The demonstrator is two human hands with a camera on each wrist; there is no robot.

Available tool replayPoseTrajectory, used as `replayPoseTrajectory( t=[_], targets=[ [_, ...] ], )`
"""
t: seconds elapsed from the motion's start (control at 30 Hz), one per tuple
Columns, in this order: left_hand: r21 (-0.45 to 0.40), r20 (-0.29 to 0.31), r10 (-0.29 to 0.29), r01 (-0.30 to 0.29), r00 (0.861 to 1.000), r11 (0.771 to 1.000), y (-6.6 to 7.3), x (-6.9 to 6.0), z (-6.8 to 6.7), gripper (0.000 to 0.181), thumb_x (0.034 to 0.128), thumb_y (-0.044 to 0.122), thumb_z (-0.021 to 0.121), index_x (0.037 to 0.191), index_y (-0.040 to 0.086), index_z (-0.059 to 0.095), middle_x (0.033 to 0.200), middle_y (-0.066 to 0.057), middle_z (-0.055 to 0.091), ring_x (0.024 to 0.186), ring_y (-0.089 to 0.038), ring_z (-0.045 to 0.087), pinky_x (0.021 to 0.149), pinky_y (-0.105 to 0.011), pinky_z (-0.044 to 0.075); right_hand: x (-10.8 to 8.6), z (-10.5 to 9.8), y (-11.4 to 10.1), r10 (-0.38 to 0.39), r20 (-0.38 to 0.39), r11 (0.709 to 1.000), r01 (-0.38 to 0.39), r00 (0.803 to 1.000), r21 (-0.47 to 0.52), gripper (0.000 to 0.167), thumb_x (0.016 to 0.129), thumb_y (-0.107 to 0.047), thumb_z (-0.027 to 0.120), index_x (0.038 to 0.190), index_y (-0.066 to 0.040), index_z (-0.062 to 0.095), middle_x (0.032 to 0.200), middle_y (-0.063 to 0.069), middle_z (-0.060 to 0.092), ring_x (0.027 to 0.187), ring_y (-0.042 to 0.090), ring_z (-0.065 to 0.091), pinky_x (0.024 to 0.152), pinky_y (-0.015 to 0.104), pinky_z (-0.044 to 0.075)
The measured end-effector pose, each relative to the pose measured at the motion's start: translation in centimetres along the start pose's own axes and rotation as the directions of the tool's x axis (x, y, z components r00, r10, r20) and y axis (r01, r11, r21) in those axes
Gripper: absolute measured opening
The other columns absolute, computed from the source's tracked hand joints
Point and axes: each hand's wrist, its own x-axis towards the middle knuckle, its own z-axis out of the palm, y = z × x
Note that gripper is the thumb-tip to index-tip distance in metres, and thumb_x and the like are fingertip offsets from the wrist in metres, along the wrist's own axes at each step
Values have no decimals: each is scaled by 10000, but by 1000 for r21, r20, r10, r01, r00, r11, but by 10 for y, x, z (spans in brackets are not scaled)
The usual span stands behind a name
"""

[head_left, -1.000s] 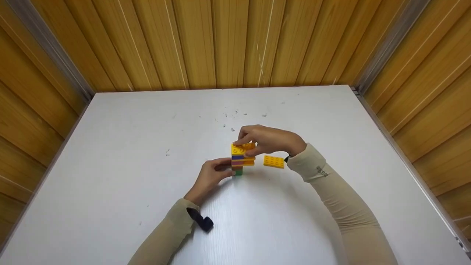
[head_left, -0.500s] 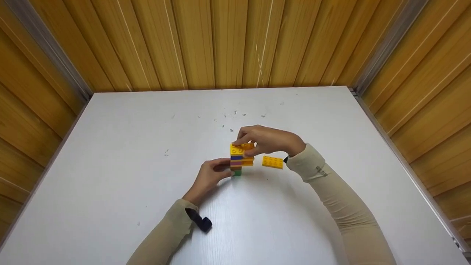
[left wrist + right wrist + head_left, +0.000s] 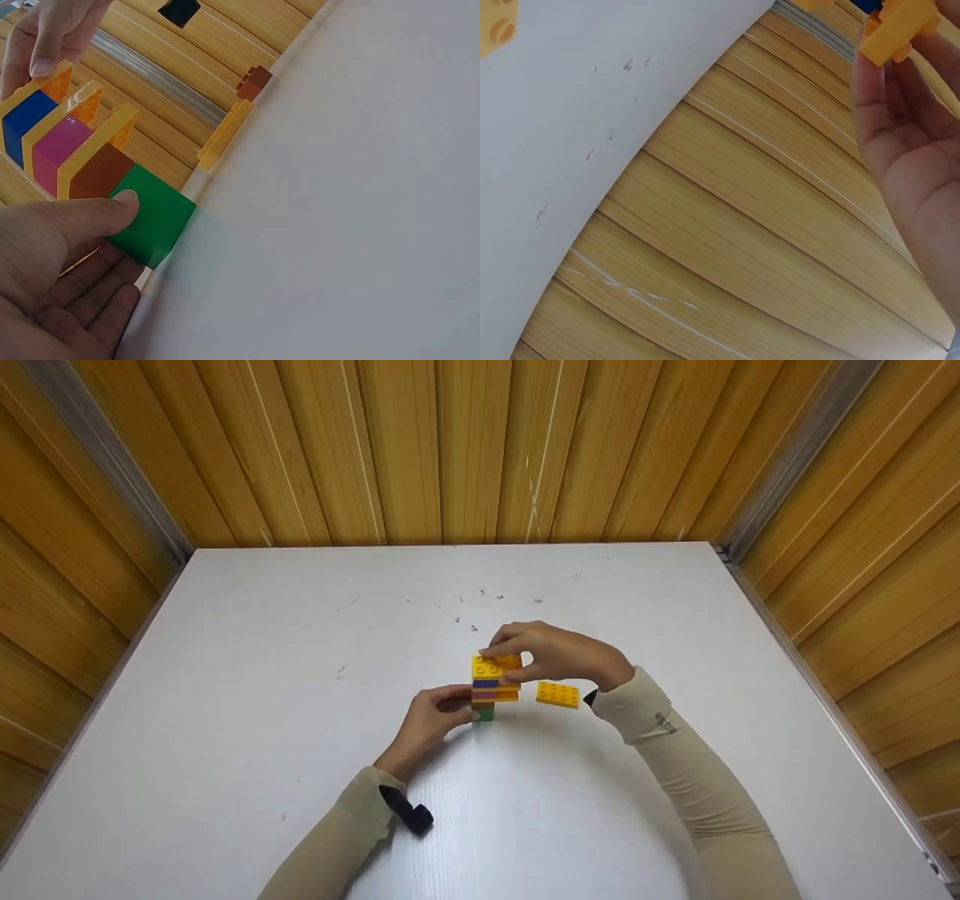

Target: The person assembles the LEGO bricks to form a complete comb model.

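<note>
A toy-brick tower stands on the table, with a green brick (image 3: 154,217) at its foot. Above it come a brown brick (image 3: 101,172), a pink brick (image 3: 64,154) and a blue brick (image 3: 28,124), with yellow plates between them that jut out to the right. My left hand (image 3: 424,727) grips the foot of the tower, thumb on the green brick. At the top, my right hand (image 3: 559,652) pinches the uppermost yellow plate (image 3: 486,666) between thumb and fingers. Part of that plate is hidden under the fingers.
A loose yellow plate (image 3: 558,694) lies right of the tower on the white table (image 3: 262,675). Beyond it in the left wrist view sits another brown brick (image 3: 255,82). Wood-patterned walls (image 3: 412,450) enclose the back and sides.
My right wrist has shifted slightly to the right and toward me, its fingers still on the top plate. The left hand keeps its grip; the camera view moved a little.
</note>
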Motion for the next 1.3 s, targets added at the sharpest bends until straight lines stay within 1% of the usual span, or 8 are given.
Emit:
replayPoseTrajectory(
  t=[0.03,0.3,0.47,0.6,0.77,0.9,1.03,1.3],
  targets=[
    [5,0,-2,2,1000,1000,5,-2,0,404,857,39,678,1249,-25,606,1218,-185,649,1111,-300,632,962,-365,519,-1,0,0,3,-4,1000,-3,1000,-6,443,896,-186,679,1316,-75,590,1217,95,615,1106,230,583,963,373,510],
    [1,-13,-27,27,1000,1000,-27,14,5,445,850,87,708,1279,33,601,1260,-141,638,1147,-266,617,1004,-379,491,-16,-2,7,24,-58,1000,-23,998,19,493,898,-243,678,1339,-59,559,1255,113,605,1145,276,603,985,417,503],
    [0,-23,-38,38,999,999,-28,15,4,434,840,112,725,1261,73,625,1244,-101,652,1129,-227,624,996,-350,497,-25,-2,16,44,-66,999,-43,997,23,528,868,-226,713,1350,-78,554,1247,126,606,1141,287,592,988,423,498],
    [15,-28,-46,46,999,999,-27,14,4,424,837,113,726,1250,83,634,1231,-82,659,1121,-209,625,994,-337,498,-31,-1,22,118,-40,992,-116,992,47,561,853,-253,728,1363,-107,546,1270,104,597,1170,273,572,1006,435,485],
    [28,-32,-35,36,999,999,-27,14,4,425,832,109,730,1246,83,637,1225,-78,662,1114,-202,628,984,-330,503,-37,2,30,248,10,966,-248,969,78,574,851,-268,728,1379,-150,535,1271,35,585,1172,274,550,1000,463,481],
    [17,-24,-12,12,1000,1000,-28,14,3,434,832,117,733,1251,68,631,1229,-99,659,1120,-218,632,980,-328,506,-41,7,37,339,46,933,-342,940,109,536,860,-286,719,1361,-190,555,1284,16,577,1190,284,517,996,489,461],
    [19,-21,-15,15,1000,1000,-29,13,3,438,830,109,730,1254,68,629,1233,-100,658,1125,-222,631,987,-333,502,-43,14,44,391,82,912,-398,917,100,507,870,-290,707,1345,-175,572,1302,51,566,1207,302,501,993,497,449],
    [21,-28,-31,32,999,999,-29,12,2,443,832,117,733,1259,74,625,1249,-106,649,1143,-236,620,1010,-362,487,-48,20,55,432,93,894,-439,897,85,488,864,-279,715,1323,-170,592,1279,53,579,1184,284,516,985,496,465]
  ],
)
